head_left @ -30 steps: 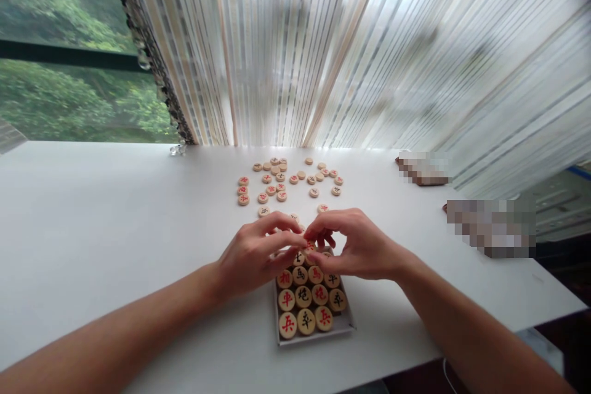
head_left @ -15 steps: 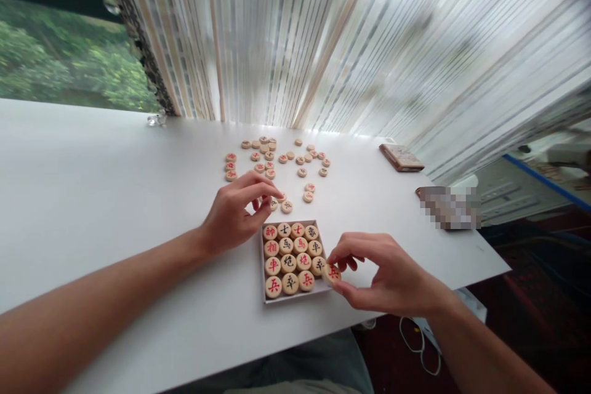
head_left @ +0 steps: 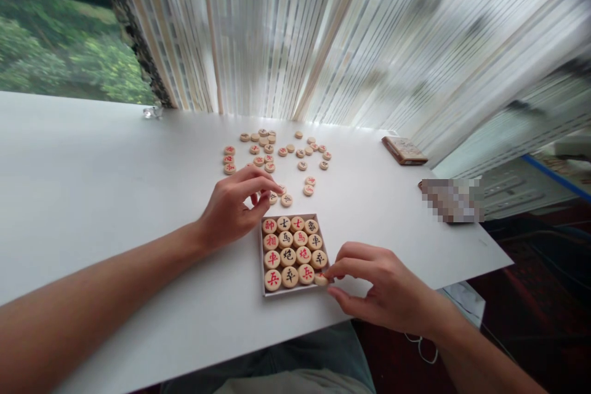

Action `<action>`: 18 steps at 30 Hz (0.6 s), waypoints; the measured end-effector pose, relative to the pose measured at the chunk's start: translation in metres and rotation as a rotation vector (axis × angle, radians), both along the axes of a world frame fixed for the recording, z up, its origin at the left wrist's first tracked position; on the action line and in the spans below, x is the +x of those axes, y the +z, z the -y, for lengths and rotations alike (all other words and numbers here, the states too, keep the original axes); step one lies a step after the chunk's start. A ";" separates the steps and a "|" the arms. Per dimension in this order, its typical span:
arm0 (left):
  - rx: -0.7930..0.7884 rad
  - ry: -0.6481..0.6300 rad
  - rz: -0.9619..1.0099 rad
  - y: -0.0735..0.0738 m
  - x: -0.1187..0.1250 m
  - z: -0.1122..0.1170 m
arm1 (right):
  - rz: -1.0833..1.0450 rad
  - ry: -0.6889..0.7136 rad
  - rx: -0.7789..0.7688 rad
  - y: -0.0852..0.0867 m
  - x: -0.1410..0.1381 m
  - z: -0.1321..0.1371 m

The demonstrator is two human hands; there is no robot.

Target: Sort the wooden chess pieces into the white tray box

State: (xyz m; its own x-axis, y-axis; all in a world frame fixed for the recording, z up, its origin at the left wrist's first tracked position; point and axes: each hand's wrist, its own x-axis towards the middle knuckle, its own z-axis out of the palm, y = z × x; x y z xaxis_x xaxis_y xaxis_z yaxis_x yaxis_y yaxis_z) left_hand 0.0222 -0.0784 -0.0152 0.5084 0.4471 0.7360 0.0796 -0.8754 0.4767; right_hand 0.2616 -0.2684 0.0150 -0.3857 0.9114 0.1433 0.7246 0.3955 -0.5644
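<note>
A shallow white box (head_left: 261,257) lies near the table's front edge, filled with rows of round wooden chess discs bearing red or black characters. My right hand (head_left: 378,286) pinches one disc (head_left: 321,279) at the box's near right corner, pressing it into the last slot. My left hand (head_left: 231,206) hovers just beyond the box's far left corner, fingers curled in a pinch above loose discs (head_left: 282,198); what it holds, if anything, is hidden.
Many more loose discs (head_left: 277,154) lie scattered farther back on the white table (head_left: 115,197). A small brown box (head_left: 404,151) and a blurred-out object (head_left: 451,199) sit at the right. A striped curtain hangs behind; the table edge drops off at right.
Both hands met over the box a second ago. Then the right hand went to the near right corner with a disc and lowered it into the box; the left hand drew back toward the loose discs.
</note>
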 end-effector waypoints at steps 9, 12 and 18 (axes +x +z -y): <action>0.015 0.007 -0.004 -0.002 0.000 -0.001 | 0.022 0.023 0.085 -0.003 -0.002 0.001; 0.020 0.004 -0.013 -0.001 0.000 0.000 | 0.039 0.023 0.082 -0.003 -0.003 0.000; 0.019 0.013 -0.025 -0.002 0.001 -0.001 | 0.064 0.012 0.042 -0.004 -0.001 0.004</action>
